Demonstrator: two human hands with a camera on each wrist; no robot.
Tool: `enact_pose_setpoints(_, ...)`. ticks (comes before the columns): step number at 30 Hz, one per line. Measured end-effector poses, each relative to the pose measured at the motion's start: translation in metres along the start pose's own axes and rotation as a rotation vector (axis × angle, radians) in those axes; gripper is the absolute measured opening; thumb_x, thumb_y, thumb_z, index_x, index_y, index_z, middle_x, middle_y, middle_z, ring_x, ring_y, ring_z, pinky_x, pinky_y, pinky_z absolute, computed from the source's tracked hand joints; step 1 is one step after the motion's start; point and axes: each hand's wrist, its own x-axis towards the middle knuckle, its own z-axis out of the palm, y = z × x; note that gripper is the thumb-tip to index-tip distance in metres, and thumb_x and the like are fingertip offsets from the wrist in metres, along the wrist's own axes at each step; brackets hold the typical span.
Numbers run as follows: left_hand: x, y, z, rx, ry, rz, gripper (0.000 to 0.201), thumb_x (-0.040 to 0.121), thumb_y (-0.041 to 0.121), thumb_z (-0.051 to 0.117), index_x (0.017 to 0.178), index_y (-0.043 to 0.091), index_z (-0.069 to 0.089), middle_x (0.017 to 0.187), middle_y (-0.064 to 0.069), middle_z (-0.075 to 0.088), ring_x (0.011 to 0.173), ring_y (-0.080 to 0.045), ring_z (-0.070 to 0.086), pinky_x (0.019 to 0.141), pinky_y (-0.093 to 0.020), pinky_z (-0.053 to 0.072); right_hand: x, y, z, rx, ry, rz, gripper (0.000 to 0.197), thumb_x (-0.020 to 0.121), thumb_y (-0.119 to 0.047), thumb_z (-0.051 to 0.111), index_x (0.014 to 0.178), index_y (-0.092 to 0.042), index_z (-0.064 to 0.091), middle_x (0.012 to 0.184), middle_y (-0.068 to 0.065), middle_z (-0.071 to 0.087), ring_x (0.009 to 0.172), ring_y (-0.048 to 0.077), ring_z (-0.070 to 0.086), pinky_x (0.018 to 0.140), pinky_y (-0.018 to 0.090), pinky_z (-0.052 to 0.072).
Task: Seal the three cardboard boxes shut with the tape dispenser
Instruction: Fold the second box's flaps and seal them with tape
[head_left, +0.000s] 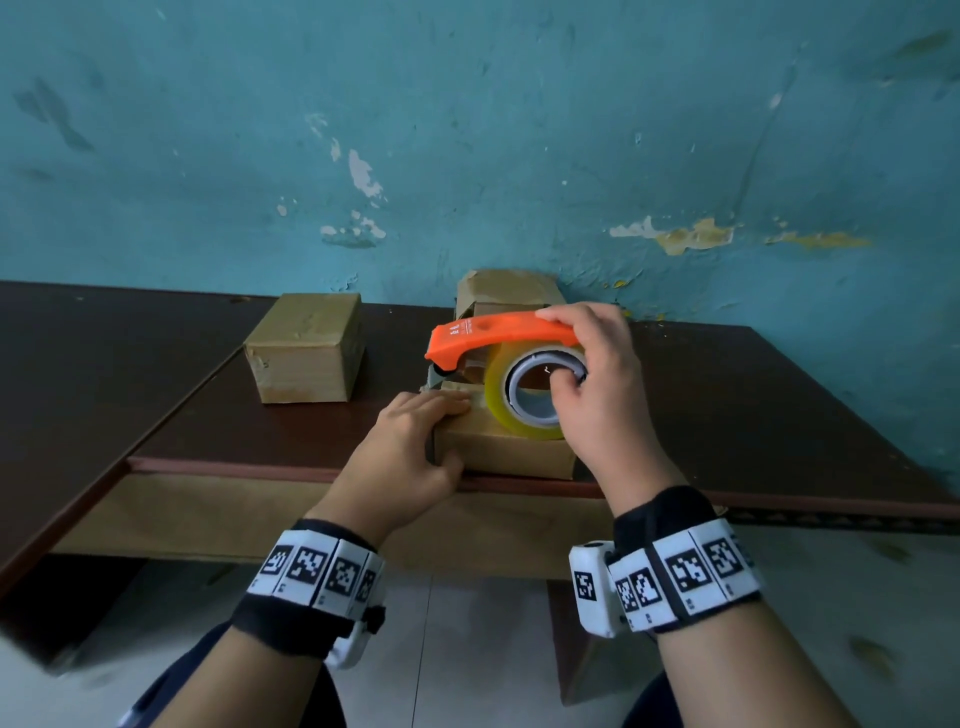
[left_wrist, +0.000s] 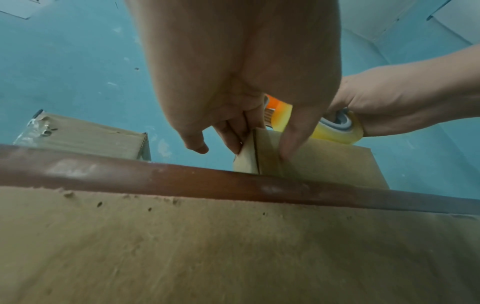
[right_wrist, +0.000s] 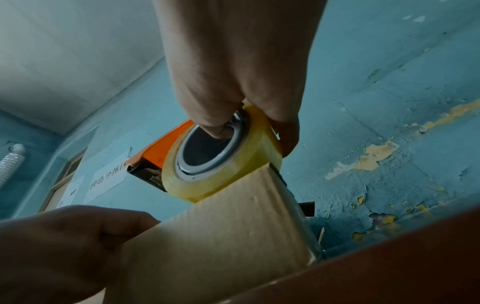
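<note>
An orange tape dispenser (head_left: 493, 335) with a yellowish clear tape roll (head_left: 524, 400) sits on top of the nearest cardboard box (head_left: 511, 452) at the table's front edge. My right hand (head_left: 592, 384) grips the dispenser, thumb inside the roll's grey core (right_wrist: 207, 152), fingers over the orange handle. My left hand (head_left: 410, 447) holds the box's left end, fingers on top and thumb on the front face (left_wrist: 285, 144). A second box (head_left: 306, 353) stands to the left. A third box (head_left: 506, 293), flaps partly open, stands behind by the wall.
The dark brown table (head_left: 753, 410) runs along a peeling teal wall (head_left: 467, 130). Its reddish front edge (left_wrist: 182, 181) lies just under the nearest box. A tiled floor (head_left: 467, 649) shows below between my arms.
</note>
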Motion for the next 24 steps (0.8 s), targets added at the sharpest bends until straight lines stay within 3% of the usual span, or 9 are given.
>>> enact_pose_setpoints(3, 0.007, 0.009, -0.006, -0.048, -0.004, -0.082, 0.052, 0.084, 0.029, 0.048, 0.129, 0.015, 0.071, 0.125, 0.005, 0.069, 0.115, -0.011, 0.053, 0.098, -0.026, 0.043, 0.001, -0.002, 0.001, -0.009, -0.011, -0.012, 0.06, 0.083, 0.016, 0.057, 0.129, -0.022, 0.063, 0.13, -0.004, 0.045, 0.116, 0.009, 0.055, 0.104, 0.021, 0.048)
enact_pose_setpoints(8, 0.021, 0.019, -0.003, -0.047, 0.089, -0.19, 0.034, 0.098, 0.028, 0.049, 0.077, 0.009, 0.068, 0.075, -0.001, 0.063, 0.079, -0.017, 0.057, 0.072, -0.042, 0.047, 0.01, -0.004, -0.002, -0.004, -0.047, -0.017, 0.059, 0.083, 0.017, 0.056, 0.125, -0.023, 0.066, 0.125, -0.005, 0.048, 0.113, 0.006, 0.055, 0.104, 0.022, 0.048)
enact_pose_setpoints(10, 0.018, 0.019, 0.001, -0.024, 0.113, -0.161, 0.024, 0.099, 0.017, 0.056, 0.081, 0.016, 0.071, 0.082, 0.001, 0.066, 0.085, -0.016, 0.057, 0.075, -0.037, 0.045, 0.015, -0.004, -0.007, -0.021, -0.072, -0.021, 0.058, 0.083, 0.018, 0.055, 0.122, -0.023, 0.067, 0.122, -0.006, 0.05, 0.11, 0.007, 0.056, 0.101, 0.023, 0.05)
enact_pose_setpoints(12, 0.012, 0.017, 0.004, -0.024, 0.133, -0.134, 0.026, 0.098, 0.011, 0.056, 0.11, 0.019, 0.078, 0.102, 0.001, 0.071, 0.101, -0.014, 0.059, 0.086, -0.025, 0.045, 0.018, -0.006, -0.008, -0.057, -0.086, -0.034, 0.058, 0.083, 0.018, 0.054, 0.121, -0.024, 0.068, 0.12, -0.006, 0.05, 0.109, 0.009, 0.056, 0.1, 0.024, 0.051)
enact_pose_setpoints(14, 0.006, 0.012, 0.006, -0.126, 0.14, -0.193, 0.036, 0.097, 0.018, 0.051, 0.123, 0.02, 0.075, 0.112, 0.002, 0.068, 0.109, -0.009, 0.058, 0.09, -0.012, 0.04, 0.016, -0.007, -0.006, -0.081, -0.087, -0.048, 0.059, 0.082, 0.018, 0.053, 0.121, -0.024, 0.068, 0.12, -0.007, 0.05, 0.108, 0.012, 0.057, 0.097, 0.028, 0.053)
enact_pose_setpoints(17, 0.005, 0.007, 0.01, -0.444, 0.122, -0.344, 0.048, 0.094, 0.036, 0.038, 0.125, 0.029, 0.074, 0.123, 0.005, 0.07, 0.121, -0.009, 0.06, 0.107, -0.029, 0.045, 0.015, -0.007, -0.001, -0.11, -0.084, -0.046, 0.06, 0.082, 0.017, 0.054, 0.121, -0.027, 0.067, 0.12, -0.008, 0.049, 0.106, 0.018, 0.059, 0.092, 0.037, 0.056)
enact_pose_setpoints(18, 0.007, 0.005, 0.011, -0.595, 0.13, -0.393, 0.044, 0.099, 0.031, 0.037, 0.121, 0.028, 0.075, 0.122, 0.005, 0.073, 0.12, -0.011, 0.063, 0.105, -0.033, 0.049, 0.015, -0.006, 0.0, -0.121, -0.083, -0.048, 0.06, 0.082, 0.016, 0.054, 0.121, -0.028, 0.066, 0.12, -0.007, 0.049, 0.105, 0.019, 0.059, 0.091, 0.039, 0.056)
enact_pose_setpoints(21, 0.013, 0.009, 0.01, -0.939, 0.167, -0.6, 0.045, 0.107, 0.012, 0.041, 0.09, 0.025, 0.081, 0.098, 0.012, 0.079, 0.096, -0.004, 0.068, 0.077, -0.019, 0.049, 0.017, -0.007, 0.005, -0.165, -0.085, -0.047, 0.059, 0.081, 0.014, 0.053, 0.121, -0.028, 0.066, 0.12, -0.006, 0.05, 0.103, 0.023, 0.058, 0.088, 0.044, 0.056)
enact_pose_setpoints(24, 0.012, 0.012, 0.007, -0.927, 0.187, -0.597, 0.038, 0.11, 0.016, 0.043, 0.095, 0.02, 0.078, 0.096, 0.017, 0.079, 0.097, 0.001, 0.069, 0.076, -0.013, 0.048, 0.019, -0.01, 0.008, -0.203, -0.102, -0.071, 0.059, 0.081, 0.014, 0.051, 0.12, -0.028, 0.067, 0.12, -0.005, 0.051, 0.101, 0.025, 0.058, 0.083, 0.045, 0.056)
